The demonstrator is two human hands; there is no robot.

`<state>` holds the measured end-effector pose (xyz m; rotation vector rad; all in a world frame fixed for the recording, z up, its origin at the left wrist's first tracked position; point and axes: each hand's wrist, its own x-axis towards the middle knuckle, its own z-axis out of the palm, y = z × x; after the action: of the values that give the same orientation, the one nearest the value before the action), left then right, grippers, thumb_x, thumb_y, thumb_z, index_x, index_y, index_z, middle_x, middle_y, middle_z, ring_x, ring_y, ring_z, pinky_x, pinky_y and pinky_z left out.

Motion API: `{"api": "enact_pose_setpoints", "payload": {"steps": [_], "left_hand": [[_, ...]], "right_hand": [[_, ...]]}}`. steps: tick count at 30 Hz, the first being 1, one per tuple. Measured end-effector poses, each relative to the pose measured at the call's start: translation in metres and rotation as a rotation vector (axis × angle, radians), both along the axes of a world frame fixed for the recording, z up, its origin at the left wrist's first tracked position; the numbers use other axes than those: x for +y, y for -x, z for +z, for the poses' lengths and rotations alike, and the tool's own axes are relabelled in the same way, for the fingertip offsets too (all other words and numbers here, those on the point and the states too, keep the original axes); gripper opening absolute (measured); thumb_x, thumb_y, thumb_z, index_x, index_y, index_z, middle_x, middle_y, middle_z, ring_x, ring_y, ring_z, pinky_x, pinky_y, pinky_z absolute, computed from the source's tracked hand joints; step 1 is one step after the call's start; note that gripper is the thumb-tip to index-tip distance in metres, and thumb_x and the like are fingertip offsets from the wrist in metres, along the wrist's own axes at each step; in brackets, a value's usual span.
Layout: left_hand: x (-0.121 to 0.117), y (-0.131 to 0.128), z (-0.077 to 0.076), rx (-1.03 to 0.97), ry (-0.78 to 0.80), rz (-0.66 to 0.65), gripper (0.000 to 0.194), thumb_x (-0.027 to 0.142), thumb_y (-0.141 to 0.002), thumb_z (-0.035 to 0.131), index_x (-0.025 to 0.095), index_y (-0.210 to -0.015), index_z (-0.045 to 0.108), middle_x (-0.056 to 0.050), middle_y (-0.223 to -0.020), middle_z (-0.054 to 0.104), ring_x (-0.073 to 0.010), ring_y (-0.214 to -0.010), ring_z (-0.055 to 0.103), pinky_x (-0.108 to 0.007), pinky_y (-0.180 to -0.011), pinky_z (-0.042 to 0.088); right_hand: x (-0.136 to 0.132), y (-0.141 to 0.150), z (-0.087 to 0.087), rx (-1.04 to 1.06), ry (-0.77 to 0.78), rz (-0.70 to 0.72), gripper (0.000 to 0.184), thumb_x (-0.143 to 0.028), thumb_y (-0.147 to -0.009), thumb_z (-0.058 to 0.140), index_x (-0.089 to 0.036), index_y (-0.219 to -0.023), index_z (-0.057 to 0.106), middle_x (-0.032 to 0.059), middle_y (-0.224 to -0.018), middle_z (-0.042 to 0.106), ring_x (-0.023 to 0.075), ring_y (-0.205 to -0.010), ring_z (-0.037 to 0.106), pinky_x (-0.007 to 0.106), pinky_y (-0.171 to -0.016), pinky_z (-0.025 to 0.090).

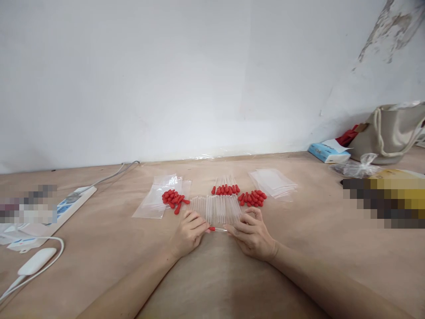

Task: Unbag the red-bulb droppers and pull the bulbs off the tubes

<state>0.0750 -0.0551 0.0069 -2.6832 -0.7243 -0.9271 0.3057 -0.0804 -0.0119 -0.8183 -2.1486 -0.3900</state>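
Observation:
Between my two hands a clear glass dropper tube [220, 230] lies level, with a red rubber bulb [212, 229] at its left end. My left hand [191, 231] pinches the bulb, while my right hand [251, 233] grips the tube's other end. Just beyond them a row of loose clear tubes [215, 209] lies side by side. Behind that row are several droppers with red bulbs [226, 190] fitted. One heap of red bulbs [173, 199] sits to the left of the tubes, and another heap of red bulbs [253, 198] to the right.
Clear plastic bags [148, 204] lie at the left, and more clear bags [274, 184] at the right. A white power strip [75, 204] with cables stands far left. A blue tissue pack [327, 153] and a beige bag [388, 133] are at the back right, before the wall.

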Motion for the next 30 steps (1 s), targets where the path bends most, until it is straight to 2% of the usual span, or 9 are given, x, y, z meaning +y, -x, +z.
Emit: {"api": "enact_pose_setpoints", "payload": {"steps": [2, 4, 8, 12, 15, 20, 25, 27, 30], "left_hand": [[0.004, 0.008, -0.004, -0.101, 0.005, 0.056, 0.015, 0.012, -0.083, 0.044, 0.017, -0.082, 0.059, -0.002, -0.073, 0.06, -0.0134, -0.07, 0.051, -0.028, -0.065, 0.038], [0.01, 0.016, -0.007, -0.25, 0.032, 0.171, 0.017, 0.012, -0.084, 0.043, 0.017, -0.087, 0.059, -0.004, -0.079, 0.058, -0.013, -0.074, 0.053, -0.026, -0.067, 0.041], [0.021, 0.016, -0.004, -0.397, 0.145, 0.391, 0.018, 0.021, -0.082, 0.049, 0.018, -0.095, 0.06, -0.004, -0.086, 0.055, -0.0126, -0.078, 0.054, -0.025, -0.07, 0.045], [0.027, 0.004, 0.002, -0.438, 0.211, 0.463, 0.018, 0.022, -0.079, 0.049, 0.019, -0.092, 0.061, -0.002, -0.082, 0.056, -0.0118, -0.071, 0.054, -0.023, -0.065, 0.046], [0.032, 0.008, 0.007, -0.468, 0.205, 0.487, 0.015, 0.022, -0.077, 0.049, 0.019, -0.085, 0.061, -0.001, -0.079, 0.056, -0.0119, -0.069, 0.054, -0.024, -0.065, 0.046], [0.048, 0.039, 0.02, -0.533, 0.208, 0.66, 0.02, 0.026, -0.075, 0.049, 0.017, -0.089, 0.061, -0.004, -0.085, 0.058, -0.0124, -0.07, 0.057, -0.024, -0.068, 0.047], [0.078, 0.072, 0.029, -0.448, 0.434, 0.872, 0.029, 0.034, -0.073, 0.051, 0.021, -0.098, 0.059, -0.003, -0.087, 0.063, -0.0143, -0.071, 0.059, -0.025, -0.064, 0.044], [0.09, 0.081, 0.03, -0.42, 0.507, 0.934, 0.028, 0.037, -0.07, 0.054, 0.021, -0.093, 0.06, -0.002, -0.083, 0.064, -0.0156, -0.07, 0.059, -0.026, -0.062, 0.043], [0.102, 0.089, 0.03, -0.417, 0.573, 0.954, 0.024, 0.04, -0.069, 0.054, 0.021, -0.08, 0.062, -0.002, -0.076, 0.065, -0.0168, -0.067, 0.059, -0.026, -0.06, 0.042]], "right_hand": [[0.0, -0.002, 0.002, 0.049, -0.008, -0.004, 0.021, -0.019, -0.081, 0.048, -0.026, -0.096, 0.062, -0.0043, -0.054, 0.053, 0.0101, -0.063, 0.042, 0.034, -0.083, 0.026], [0.0, -0.003, 0.005, 0.116, 0.001, -0.042, 0.02, -0.019, -0.08, 0.05, -0.024, -0.095, 0.063, -0.0031, -0.056, 0.053, 0.0107, -0.064, 0.042, 0.033, -0.081, 0.027], [0.003, -0.003, 0.006, 0.171, 0.05, -0.128, 0.02, -0.02, -0.08, 0.051, -0.019, -0.095, 0.063, -0.0009, -0.06, 0.054, 0.0112, -0.064, 0.042, 0.031, -0.076, 0.029], [0.005, -0.002, 0.004, 0.15, 0.056, -0.158, 0.02, -0.019, -0.08, 0.049, -0.018, -0.095, 0.063, -0.0003, -0.062, 0.054, 0.0118, -0.066, 0.044, 0.031, -0.075, 0.029], [0.009, 0.001, 0.005, 0.159, 0.048, -0.17, 0.018, -0.019, -0.08, 0.05, -0.019, -0.092, 0.063, -0.0009, -0.061, 0.054, 0.0113, -0.065, 0.044, 0.03, -0.074, 0.028], [0.026, 0.021, 0.013, 0.13, 0.001, -0.193, 0.014, -0.019, -0.08, 0.05, -0.02, -0.085, 0.064, -0.0016, -0.059, 0.056, 0.0108, -0.063, 0.044, 0.031, -0.074, 0.026], [0.048, 0.048, 0.015, 0.079, -0.01, -0.276, 0.013, -0.016, -0.077, 0.05, -0.019, -0.07, 0.061, -0.0003, -0.059, 0.057, 0.0116, -0.065, 0.044, 0.033, -0.075, 0.024], [0.052, 0.054, 0.012, 0.048, 0.019, -0.297, 0.014, -0.016, -0.076, 0.05, -0.018, -0.065, 0.059, 0.0, -0.058, 0.057, 0.0123, -0.066, 0.044, 0.034, -0.075, 0.023], [0.053, 0.058, 0.008, 0.031, 0.084, -0.294, 0.015, -0.02, -0.076, 0.051, -0.018, -0.064, 0.059, 0.0, -0.059, 0.057, 0.0131, -0.068, 0.044, 0.036, -0.076, 0.022]]}}
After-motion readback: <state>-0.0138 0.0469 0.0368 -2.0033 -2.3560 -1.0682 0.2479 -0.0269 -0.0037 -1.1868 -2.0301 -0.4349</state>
